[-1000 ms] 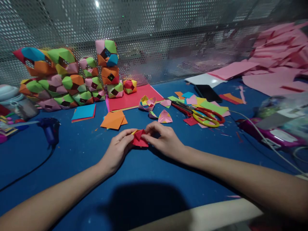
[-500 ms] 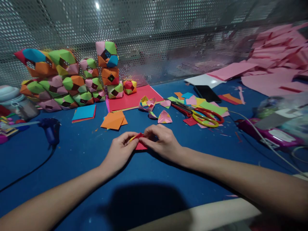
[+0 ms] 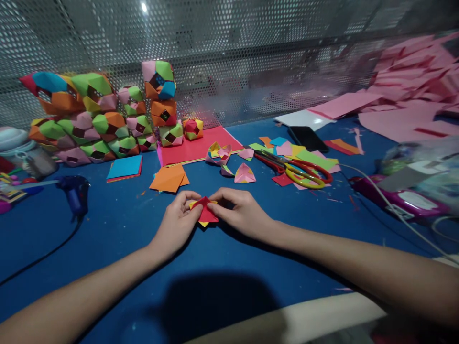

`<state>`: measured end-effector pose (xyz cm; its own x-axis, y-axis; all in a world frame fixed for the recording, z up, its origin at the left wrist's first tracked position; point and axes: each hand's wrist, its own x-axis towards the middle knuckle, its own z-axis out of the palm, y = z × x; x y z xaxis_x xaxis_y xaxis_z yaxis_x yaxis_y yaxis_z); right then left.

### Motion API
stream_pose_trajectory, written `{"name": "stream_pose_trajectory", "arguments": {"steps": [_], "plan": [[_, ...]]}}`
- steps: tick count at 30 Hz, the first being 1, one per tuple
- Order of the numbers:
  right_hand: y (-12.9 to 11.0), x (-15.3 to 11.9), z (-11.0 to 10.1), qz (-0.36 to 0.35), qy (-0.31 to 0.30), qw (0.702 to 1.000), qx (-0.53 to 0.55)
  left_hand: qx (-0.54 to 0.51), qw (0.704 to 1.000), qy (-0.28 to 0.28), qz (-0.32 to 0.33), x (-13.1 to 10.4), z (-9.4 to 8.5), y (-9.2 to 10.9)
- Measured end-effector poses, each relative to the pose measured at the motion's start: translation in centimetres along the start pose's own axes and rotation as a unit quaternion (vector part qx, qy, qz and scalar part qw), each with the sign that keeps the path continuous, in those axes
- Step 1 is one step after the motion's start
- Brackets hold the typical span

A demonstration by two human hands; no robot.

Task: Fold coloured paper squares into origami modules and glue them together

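Between my hands is a small folded piece of red and yellow origami paper (image 3: 207, 213), just above the blue table. My left hand (image 3: 180, 216) pinches its left side, thumb in front and fingers behind. On the right side, my right hand (image 3: 238, 210) grips it between thumb and curled fingers. A red point stands up in the middle, and yellow shows at the left and along the bottom. Just beyond lie a folded pink paper piece (image 3: 245, 174), a curved multicoloured folded piece (image 3: 218, 153) and a stack of orange paper squares (image 3: 168, 178).
Stacked origami balls (image 3: 103, 125) stand at the back left, near blue paper squares (image 3: 125, 168). A blue glue gun (image 3: 74, 196) lies left. Scissors (image 3: 304, 177), paper scraps, a phone (image 3: 307, 138) and a purple device (image 3: 405, 198) are right. Pink sheets (image 3: 412, 76) pile at the back right.
The red and yellow paper has turned or opened between my fingers. More of its red face shows, and a yellow tip now shows below. Both hands remain in nearly the same place.
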<state>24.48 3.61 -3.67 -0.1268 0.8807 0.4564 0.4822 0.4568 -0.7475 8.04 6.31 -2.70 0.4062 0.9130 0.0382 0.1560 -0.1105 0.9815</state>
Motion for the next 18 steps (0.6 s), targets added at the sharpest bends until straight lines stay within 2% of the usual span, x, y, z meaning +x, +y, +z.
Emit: {"name": "stream_pose_trajectory", "arguments": {"steps": [3, 5, 11, 15, 18], "plan": [[-0.3, -0.04, 0.13, 0.066, -0.007, 0.997, 0.032, -0.019, 0.999, 0.03, -0.024, 0.13, 0.04, 0.16], [-0.47, -0.05, 0.15, 0.084, -0.017, 0.996, 0.037, -0.011, 0.999, 0.041, -0.023, 0.19, 0.0, 0.25], [-0.51, -0.07, 0.11, 0.062, -0.021, 0.998, 0.022, 0.062, 0.998, 0.002, 0.01, 0.09, -0.09, 0.04], [-0.31, -0.21, 0.25, 0.038, 0.008, 0.999, 0.026, 0.018, 0.999, 0.03, -0.009, -0.04, -0.02, 0.05], [-0.3, -0.28, 0.39, 0.049, 0.01, 0.998, 0.025, 0.006, 0.999, 0.049, -0.021, -0.06, -0.02, 0.14]]}}
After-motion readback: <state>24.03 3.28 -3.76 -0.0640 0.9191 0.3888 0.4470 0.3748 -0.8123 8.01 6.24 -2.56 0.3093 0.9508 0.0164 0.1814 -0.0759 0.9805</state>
